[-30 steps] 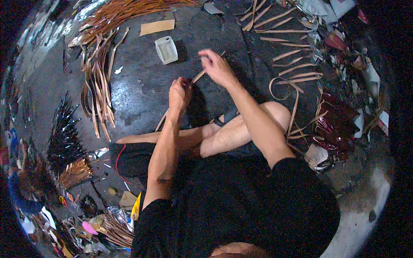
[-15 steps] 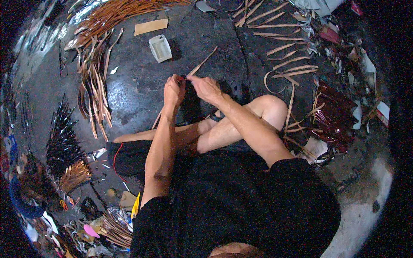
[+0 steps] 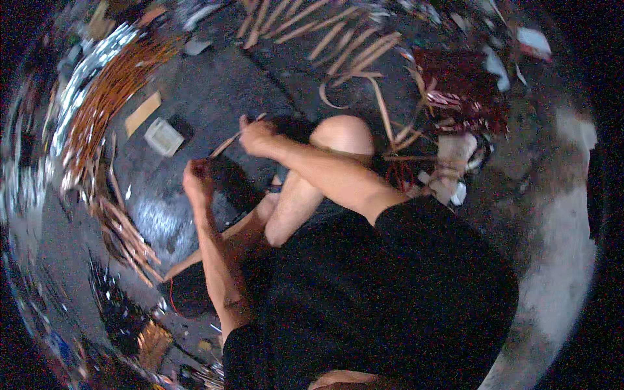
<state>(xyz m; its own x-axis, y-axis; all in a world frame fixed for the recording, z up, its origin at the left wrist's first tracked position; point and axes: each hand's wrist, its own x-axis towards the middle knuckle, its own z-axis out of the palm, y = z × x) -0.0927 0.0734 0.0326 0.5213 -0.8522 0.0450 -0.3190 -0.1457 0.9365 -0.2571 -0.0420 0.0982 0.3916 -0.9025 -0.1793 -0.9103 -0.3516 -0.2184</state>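
A narrow tan strip (image 3: 224,145), flat like leather or cane, stretches slantwise between my two hands above the dark floor. My right hand (image 3: 257,138) is closed around its upper part, and a short end sticks out past the fingers. Lower and to the left, my left hand (image 3: 198,182) has its fingers pinched together at the strip's other end; blur and shadow partly hide that grip. My bent bare leg (image 3: 292,201) lies beneath the right forearm.
Beyond my left hand are a white plastic tray (image 3: 164,137) and a tan rectangular piece (image 3: 143,114). Bundled orange-brown strands (image 3: 107,97) curve along the left. Loose tan strips (image 3: 354,52) lie at the far side, near dark red glossy sheets (image 3: 458,97) on the right.
My hands have moved apart, with the strip now spanning the gap between them. The view has turned to the right, so the floor items appear shifted left and downward.
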